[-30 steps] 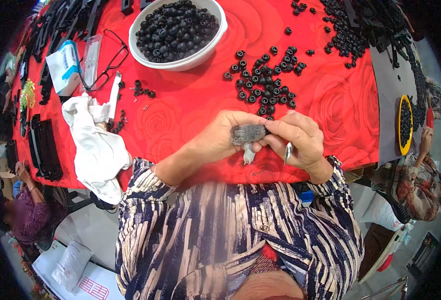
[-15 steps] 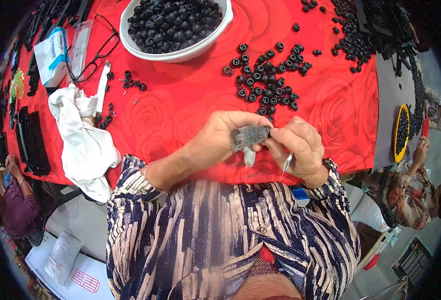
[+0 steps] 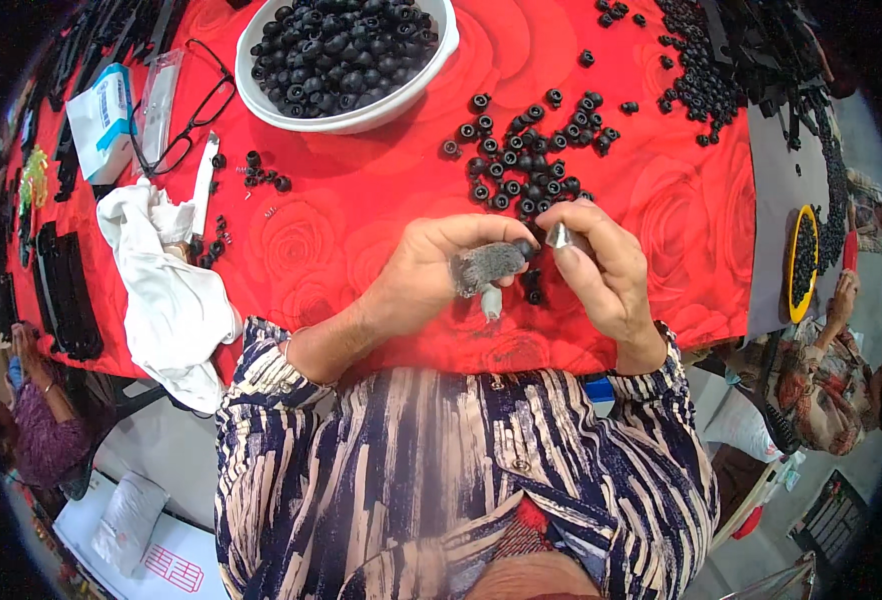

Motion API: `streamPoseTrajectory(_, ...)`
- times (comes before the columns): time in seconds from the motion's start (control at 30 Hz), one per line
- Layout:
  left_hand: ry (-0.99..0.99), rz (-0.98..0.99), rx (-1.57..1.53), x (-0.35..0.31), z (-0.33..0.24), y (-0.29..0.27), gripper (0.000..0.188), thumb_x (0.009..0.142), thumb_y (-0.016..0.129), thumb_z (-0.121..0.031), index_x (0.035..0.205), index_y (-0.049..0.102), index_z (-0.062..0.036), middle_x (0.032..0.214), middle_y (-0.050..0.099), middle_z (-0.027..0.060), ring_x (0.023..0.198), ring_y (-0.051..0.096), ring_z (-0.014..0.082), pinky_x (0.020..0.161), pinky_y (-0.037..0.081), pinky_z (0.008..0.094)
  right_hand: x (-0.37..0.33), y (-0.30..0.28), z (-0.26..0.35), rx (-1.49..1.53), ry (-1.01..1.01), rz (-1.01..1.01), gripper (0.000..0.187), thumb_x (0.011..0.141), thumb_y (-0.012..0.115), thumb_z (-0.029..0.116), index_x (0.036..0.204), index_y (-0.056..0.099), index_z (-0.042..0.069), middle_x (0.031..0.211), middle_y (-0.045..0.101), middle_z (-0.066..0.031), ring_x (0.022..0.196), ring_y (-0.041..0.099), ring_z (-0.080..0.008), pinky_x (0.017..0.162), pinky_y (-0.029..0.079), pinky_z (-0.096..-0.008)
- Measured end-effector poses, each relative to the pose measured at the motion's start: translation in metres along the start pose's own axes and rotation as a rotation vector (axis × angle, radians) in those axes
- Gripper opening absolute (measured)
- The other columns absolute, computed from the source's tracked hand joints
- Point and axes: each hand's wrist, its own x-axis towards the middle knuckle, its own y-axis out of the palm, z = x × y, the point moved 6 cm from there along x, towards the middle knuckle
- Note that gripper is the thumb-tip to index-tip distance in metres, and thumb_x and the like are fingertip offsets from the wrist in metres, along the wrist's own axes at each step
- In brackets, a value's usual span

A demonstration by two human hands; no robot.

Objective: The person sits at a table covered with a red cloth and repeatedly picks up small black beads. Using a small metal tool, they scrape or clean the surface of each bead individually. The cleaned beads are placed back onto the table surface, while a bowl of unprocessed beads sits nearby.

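My left hand (image 3: 416,275) is closed, pinching a small round black plastic piece (image 3: 526,249) between thumb and fingertip. A worn grey covering (image 3: 488,265) wraps a finger of that hand, with a whitish tip (image 3: 492,302) below it. My right hand (image 3: 601,265) is just to the right, apart from the left. Its thumb and forefinger close on a small silvery metal blade (image 3: 559,236); the rest of it is hidden. Many more hollow black pieces (image 3: 531,160) lie in a loose group beyond my hands, and a couple (image 3: 534,296) lie between them.
A white bowl (image 3: 448,50) heaped with black pieces stands at the far left of the group. Eyeglasses (image 3: 196,125), a white-and-blue packet (image 3: 101,120) and a white cloth (image 3: 166,290) lie at left. A dense pile of small black parts (image 3: 701,75) is far right. Other people sit on both sides.
My right hand has drawn away from the black piece and turned, raising the metal blade from below the hand to its fingertips. The left hand has shifted slightly left and still holds the piece.
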Motion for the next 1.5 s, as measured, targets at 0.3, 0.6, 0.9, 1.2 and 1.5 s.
streamPoseTrajectory(0.3,-0.012,0.001,0.026,-0.002,-0.002,0.000,0.025,0.090,0.057,-0.011,0.113,0.060,-0.0007,0.083,0.062,0.0019,0.071,0.059,0.0073,0.062,0.048,0.0219,-0.001,0.006,-0.008,-0.057,0.016,-0.012,0.017,0.084,0.058,0.003,0.099,0.056,-0.003,0.080,0.054,-0.0096,0.065,0.053,-0.0179,0.058,0.041,-0.0285)
streamPoseTrajectory(0.6,-0.020,0.001,0.054,0.000,0.003,-0.006,0.029,0.089,0.058,-0.013,0.115,0.058,0.0003,0.088,0.063,0.0050,0.074,0.059,0.0106,0.063,0.050,0.0247,-0.002,0.005,-0.009,-0.095,-0.046,-0.013,0.018,0.082,0.059,0.004,0.099,0.057,-0.003,0.078,0.054,-0.0093,0.064,0.051,-0.0170,0.056,0.040,-0.0275)
streamPoseTrajectory(0.9,-0.094,0.006,0.013,-0.001,0.003,-0.003,0.023,0.091,0.053,-0.008,0.111,0.061,-0.0017,0.085,0.063,0.0028,0.073,0.059,0.0082,0.063,0.049,0.0224,0.000,0.005,-0.011,-0.066,-0.015,0.060,0.020,0.079,0.060,0.002,0.098,0.057,-0.004,0.075,0.056,-0.0114,0.060,0.056,-0.0231,0.054,0.043,-0.0312)
streamPoseTrajectory(1.2,-0.098,0.036,-0.111,0.000,0.012,-0.004,0.025,0.090,0.055,-0.008,0.113,0.059,0.0000,0.088,0.062,0.0063,0.073,0.059,0.0106,0.063,0.051,0.0239,0.003,0.007,-0.013,-0.031,-0.111,0.102,0.020,0.078,0.062,0.004,0.096,0.058,-0.003,0.076,0.059,-0.0141,0.064,0.060,-0.0267,0.055,0.045,-0.0335)
streamPoseTrajectory(1.5,-0.003,-0.081,-0.137,0.006,0.002,-0.016,0.025,0.088,0.056,-0.006,0.112,0.059,0.0017,0.089,0.061,0.0063,0.075,0.057,0.0103,0.063,0.050,0.0239,-0.001,0.007,-0.005,-0.050,-0.096,0.050,0.019,0.078,0.062,0.003,0.096,0.058,-0.002,0.078,0.059,-0.0119,0.063,0.059,-0.0221,0.055,0.045,-0.0310)
